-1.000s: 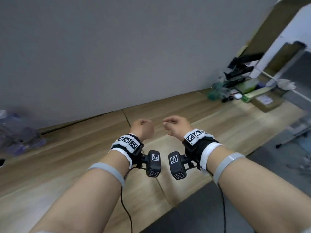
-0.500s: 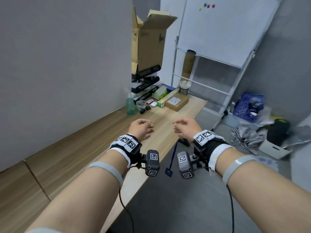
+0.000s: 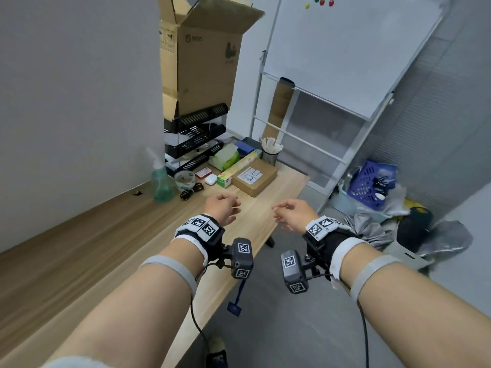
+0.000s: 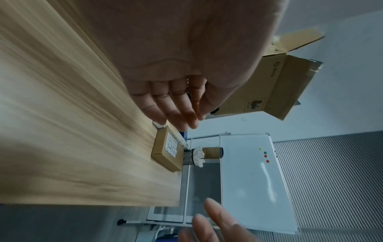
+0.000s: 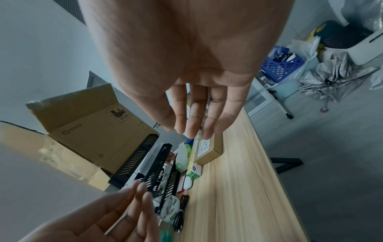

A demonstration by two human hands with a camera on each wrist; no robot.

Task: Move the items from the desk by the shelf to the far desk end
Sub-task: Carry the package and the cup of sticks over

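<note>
Both hands hover empty over the wooden desk (image 3: 93, 248), about a forearm's length short of the items. My left hand (image 3: 225, 207) and right hand (image 3: 285, 212) have relaxed, loosely bent fingers. At the desk end by the black shelf (image 3: 194, 139) stand a green spray bottle (image 3: 160, 183), a tape roll (image 3: 185, 180), a black cable (image 3: 191, 191), a small white case (image 3: 210, 179), a long green-and-yellow box (image 3: 237, 168), a brown cardboard box (image 3: 255, 176), a tissue pack (image 3: 225, 158) and a mesh cup (image 3: 270, 154). The left wrist view shows my left fingers (image 4: 176, 111) above the brown box (image 4: 167, 152). The right wrist view shows straight right fingers (image 5: 196, 117).
A large open carton (image 3: 202, 57) sits on top of the shelf. A whiteboard on a stand (image 3: 345, 49) leans past the desk end. On the grey floor to the right lie a blue basket (image 3: 369, 181) and a silver umbrella (image 3: 372, 229). The wall borders the desk on the left.
The head view has swung right, from the bare wall and desk to the shelf end, and drawn closer to the items. Both hands stay raised and empty.
</note>
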